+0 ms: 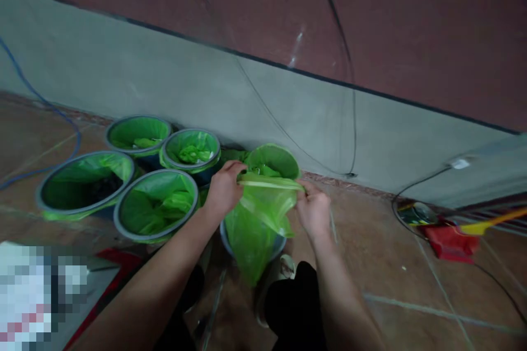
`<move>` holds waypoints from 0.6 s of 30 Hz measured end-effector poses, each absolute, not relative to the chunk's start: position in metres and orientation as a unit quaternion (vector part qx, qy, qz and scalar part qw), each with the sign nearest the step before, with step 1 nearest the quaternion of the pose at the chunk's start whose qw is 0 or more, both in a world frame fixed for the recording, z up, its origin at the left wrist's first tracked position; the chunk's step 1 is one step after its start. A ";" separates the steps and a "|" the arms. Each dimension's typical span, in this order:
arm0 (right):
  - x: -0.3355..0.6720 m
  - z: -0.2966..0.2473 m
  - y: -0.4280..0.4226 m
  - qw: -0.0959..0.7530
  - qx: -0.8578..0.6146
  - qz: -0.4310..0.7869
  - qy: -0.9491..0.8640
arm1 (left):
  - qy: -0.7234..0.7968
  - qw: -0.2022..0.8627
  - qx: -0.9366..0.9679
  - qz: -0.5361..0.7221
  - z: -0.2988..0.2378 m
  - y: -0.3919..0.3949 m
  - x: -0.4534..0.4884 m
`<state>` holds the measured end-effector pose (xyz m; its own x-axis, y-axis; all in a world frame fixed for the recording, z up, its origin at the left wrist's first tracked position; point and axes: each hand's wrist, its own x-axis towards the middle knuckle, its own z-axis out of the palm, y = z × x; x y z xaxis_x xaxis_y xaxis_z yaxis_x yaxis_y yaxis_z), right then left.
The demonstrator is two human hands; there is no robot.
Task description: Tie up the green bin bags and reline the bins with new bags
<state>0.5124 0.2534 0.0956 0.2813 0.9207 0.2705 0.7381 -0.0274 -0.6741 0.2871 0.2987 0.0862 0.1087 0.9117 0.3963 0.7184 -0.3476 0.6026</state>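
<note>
Stretched between my two hands is the top edge of a thin green plastic bag [263, 211]. My left hand [226, 186] is closed on its left corner, and my right hand [313, 205] grips the right corner. The bag hangs down over a round bin [225, 241] between my feet and hides most of it. Just behind the bag stands another bin with a green liner [280, 160]. To the left of my left hand is a grey-rimmed bin [119, 216] lined with a green bag.
More lined bins [41, 200] stand in a group at left. A blue cable [78, 140] runs along the left floor. Black cables hang on the wall [185, 71]. At right lie a red dustpan [448, 242] and a yellow-handled tool [477, 227].
</note>
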 end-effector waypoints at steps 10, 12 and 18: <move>0.588 0.088 0.233 0.293 -0.764 0.334 -0.468 | 0.611 0.113 0.691 0.370 0.091 0.307 0.253; 0.597 0.085 0.227 0.220 -0.774 0.348 -0.481 | 0.609 0.120 0.700 0.354 0.091 0.306 0.254; 0.553 0.083 0.229 0.221 -0.729 0.207 -0.614 | 0.553 0.156 0.762 0.301 0.085 0.289 0.284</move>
<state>0.5531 0.2292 0.0832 0.1604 0.9866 -0.0300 0.8034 -0.1481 -0.5767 0.2840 0.2889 0.0855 0.2086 0.9353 0.2860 0.7480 -0.3410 0.5694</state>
